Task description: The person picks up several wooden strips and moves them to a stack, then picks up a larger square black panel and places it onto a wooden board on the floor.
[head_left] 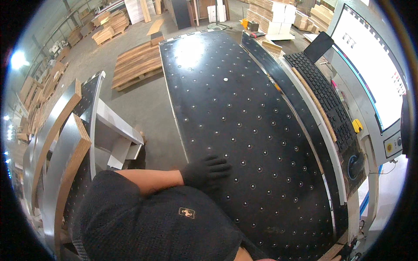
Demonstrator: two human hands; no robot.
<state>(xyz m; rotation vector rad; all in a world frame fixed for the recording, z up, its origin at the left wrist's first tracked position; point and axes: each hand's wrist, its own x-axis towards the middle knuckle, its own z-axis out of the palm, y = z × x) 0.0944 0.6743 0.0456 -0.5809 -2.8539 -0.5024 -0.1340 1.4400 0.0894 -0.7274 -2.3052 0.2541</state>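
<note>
My left hand (207, 171), in a black glove, rests flat on a black table (261, 139) studded with rows of small round metal-centred fittings. Its fingers stretch to the right, apart from any loose thing. My left forearm (156, 177) crosses the table's near left edge. Of my right side, only bits of bare skin show along the bottom rim. A dark shape beside a wooden strip (333, 252) at the lower right may be my right gloved hand; its fingers cannot be made out.
Along the right run a dark rail (296, 91), a keyboard (322, 91), a mouse (356, 165), a yellow tape measure (357, 126) and a lit screen (370, 56). Dark-faced boards (65, 165) stand at my left. A wood-topped pallet (137, 65) and stacked panels (270, 17) lie beyond.
</note>
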